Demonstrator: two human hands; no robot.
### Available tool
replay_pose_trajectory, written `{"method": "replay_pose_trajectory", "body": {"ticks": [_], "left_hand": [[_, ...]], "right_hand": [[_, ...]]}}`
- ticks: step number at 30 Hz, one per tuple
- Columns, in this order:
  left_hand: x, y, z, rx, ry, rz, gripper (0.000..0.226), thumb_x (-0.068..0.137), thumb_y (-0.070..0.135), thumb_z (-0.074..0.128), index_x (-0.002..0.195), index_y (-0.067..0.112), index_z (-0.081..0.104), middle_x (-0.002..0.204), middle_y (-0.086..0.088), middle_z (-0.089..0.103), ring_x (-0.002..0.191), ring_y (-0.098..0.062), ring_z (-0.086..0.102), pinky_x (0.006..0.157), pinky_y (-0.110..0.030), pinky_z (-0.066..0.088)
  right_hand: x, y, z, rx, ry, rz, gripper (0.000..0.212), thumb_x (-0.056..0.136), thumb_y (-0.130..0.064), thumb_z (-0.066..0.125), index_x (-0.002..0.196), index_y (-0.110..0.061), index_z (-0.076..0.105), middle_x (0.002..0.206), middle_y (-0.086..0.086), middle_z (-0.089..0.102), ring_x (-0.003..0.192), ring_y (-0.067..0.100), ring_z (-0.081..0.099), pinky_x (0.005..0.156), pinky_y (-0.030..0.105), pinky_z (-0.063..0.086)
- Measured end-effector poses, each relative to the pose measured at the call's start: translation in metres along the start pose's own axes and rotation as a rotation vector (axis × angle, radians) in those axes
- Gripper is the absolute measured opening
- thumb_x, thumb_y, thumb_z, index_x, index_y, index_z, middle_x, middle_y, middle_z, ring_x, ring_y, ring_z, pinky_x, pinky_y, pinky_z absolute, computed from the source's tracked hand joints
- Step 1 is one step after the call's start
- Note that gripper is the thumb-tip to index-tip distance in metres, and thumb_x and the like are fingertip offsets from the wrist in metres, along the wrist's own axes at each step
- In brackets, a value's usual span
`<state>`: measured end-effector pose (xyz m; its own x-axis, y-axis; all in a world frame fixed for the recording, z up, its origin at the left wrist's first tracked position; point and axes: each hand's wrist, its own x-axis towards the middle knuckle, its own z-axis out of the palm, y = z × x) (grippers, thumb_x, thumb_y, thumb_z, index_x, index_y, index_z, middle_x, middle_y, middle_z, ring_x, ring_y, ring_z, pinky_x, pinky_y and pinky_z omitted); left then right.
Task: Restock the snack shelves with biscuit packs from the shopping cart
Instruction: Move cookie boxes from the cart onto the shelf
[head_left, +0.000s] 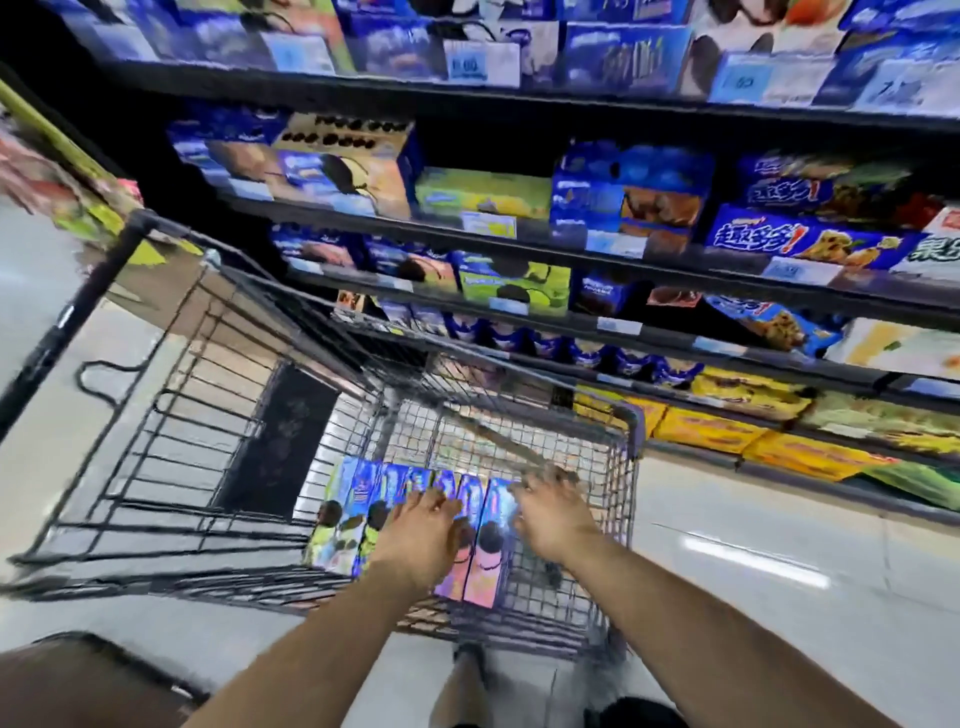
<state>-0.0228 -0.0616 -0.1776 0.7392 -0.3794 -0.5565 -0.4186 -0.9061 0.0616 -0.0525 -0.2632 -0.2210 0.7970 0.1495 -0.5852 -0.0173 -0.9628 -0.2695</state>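
In the head view, the shopping cart (197, 395) fills the lower left and centre of the frame, tilted by the wide lens. The snack shelves (415, 232) run across the top and right. The whole picture is smeared by motion, so fine detail is uncertain.

The biscuit packs (353, 519) are in the cart, in one tight row across its floor at lower centre. Those on the left of the row are blue and green, those on the right pinkish. None has been lifted clear of the cart, and no pack is in the air between cart and shelf.

The left hand (423, 530) lies on top of the middle of the row. Its grip is loose, with the fingers spread and fairly straight over the packs, touching them rather than closed round any one. The right hand (553, 514) is at the right end of the row, next to the cart's wire side. Its fingers bend downward there, but the blur hides whether the grip has closed on a pack.

The shelves already carry many boxes in blue, green and yellow. A dark gap shows above a low green box (483, 192) on the second shelf from the top, so there looks to be room for more.

As a judgement, this pick-up is only beginning. The whole visible row is left to shelve: each pack has to be taken up, carried to the right and set in place.
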Motion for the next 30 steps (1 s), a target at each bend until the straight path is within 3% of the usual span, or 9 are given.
{"method": "replay_pose_trajectory", "body": {"ticks": [2,4,7,11,13,16,23,27,30], "left_hand": [[0.024,-0.013,0.026,-0.007,-0.048,0.018,0.038,0.101,0.043,0.036,0.133,0.028,0.051,0.14,-0.005,0.047,0.132,-0.029,0.043,0.106,-0.042,0.036],[0.049,-0.026,0.053,-0.03,-0.106,0.043,0.044,0.1,0.043,0.039,0.142,0.029,0.044,0.152,-0.006,0.039,0.141,-0.03,0.035,0.113,-0.043,0.031],[0.086,-0.043,0.091,-0.056,-0.202,0.088,0.059,0.101,0.047,0.04,0.155,0.035,0.023,0.167,-0.006,0.013,0.153,-0.031,0.011,0.122,-0.048,0.016],[0.126,-0.056,0.127,-0.001,-0.245,0.21,0.086,0.097,0.054,0.048,0.161,0.031,-0.004,0.168,-0.001,-0.018,0.154,-0.031,-0.016,0.123,-0.054,0.004],[0.14,-0.06,0.14,0.104,-0.211,0.277,0.1,0.093,0.062,0.051,0.159,0.025,-0.014,0.166,-0.006,-0.023,0.153,-0.034,-0.019,0.123,-0.054,0.001],[0.152,-0.07,0.155,0.146,-0.233,0.313,0.109,0.091,0.063,0.054,0.158,0.02,-0.02,0.164,-0.006,-0.03,0.152,-0.034,-0.022,0.124,-0.054,-0.001],[0.161,-0.085,0.167,0.157,-0.213,0.386,0.114,0.092,0.064,0.052,0.145,0.022,-0.04,0.161,-0.005,-0.035,0.15,-0.036,-0.025,0.121,-0.058,-0.012],[0.164,-0.083,0.165,0.165,-0.232,0.4,0.117,0.09,0.063,0.055,0.15,0.02,-0.035,0.158,-0.004,-0.041,0.147,-0.036,-0.033,0.12,-0.06,-0.01],[0.167,-0.083,0.161,0.153,-0.259,0.396,0.116,0.091,0.061,0.058,0.151,0.02,-0.033,0.159,-0.002,-0.041,0.147,-0.035,-0.034,0.121,-0.06,-0.007]], "right_hand": [[0.03,-0.002,0.021,-0.003,-0.042,0.03,0.06,0.099,-0.031,0.053,0.153,-0.017,0.032,0.153,0.015,0.037,0.147,0.037,0.028,0.121,0.058,0.016],[0.063,0.003,0.041,0.034,-0.052,0.085,0.064,0.097,-0.039,0.055,0.153,-0.018,0.031,0.151,0.011,0.041,0.142,0.034,0.037,0.119,0.051,0.024],[0.109,0.019,0.068,0.091,-0.116,0.168,0.076,0.093,-0.055,0.056,0.154,-0.017,0.03,0.155,0.008,0.039,0.144,0.032,0.035,0.111,0.043,0.036],[0.149,0.042,0.095,0.279,-0.225,0.207,0.088,0.089,-0.057,0.064,0.157,-0.016,0.027,0.157,0.005,0.039,0.146,0.026,0.036,0.116,0.04,0.033],[0.162,0.05,0.102,0.326,-0.296,0.185,0.094,0.085,-0.06,0.069,0.158,-0.017,0.027,0.161,0.003,0.035,0.146,0.024,0.035,0.118,0.036,0.031],[0.181,0.053,0.106,0.402,-0.325,0.144,0.08,0.08,-0.061,0.074,0.143,-0.017,0.05,0.146,0.006,0.052,0.136,0.028,0.048,0.108,0.034,0.04],[0.209,0.047,0.109,0.372,-0.534,0.226,0.116,0.065,-0.087,0.063,0.158,-0.031,0.022,0.166,0.001,0.021,0.15,0.024,0.025,0.121,0.045,0.027],[0.202,0.042,0.102,0.439,-0.543,0.263,0.116,0.063,-0.087,0.065,0.157,-0.032,0.024,0.165,0.001,0.02,0.15,0.025,0.026,0.12,0.045,0.028],[0.194,0.041,0.092,0.482,-0.522,0.278,0.103,0.068,-0.083,0.066,0.153,-0.035,0.033,0.159,0.006,0.025,0.145,0.028,0.033,0.116,0.041,0.033]]}}
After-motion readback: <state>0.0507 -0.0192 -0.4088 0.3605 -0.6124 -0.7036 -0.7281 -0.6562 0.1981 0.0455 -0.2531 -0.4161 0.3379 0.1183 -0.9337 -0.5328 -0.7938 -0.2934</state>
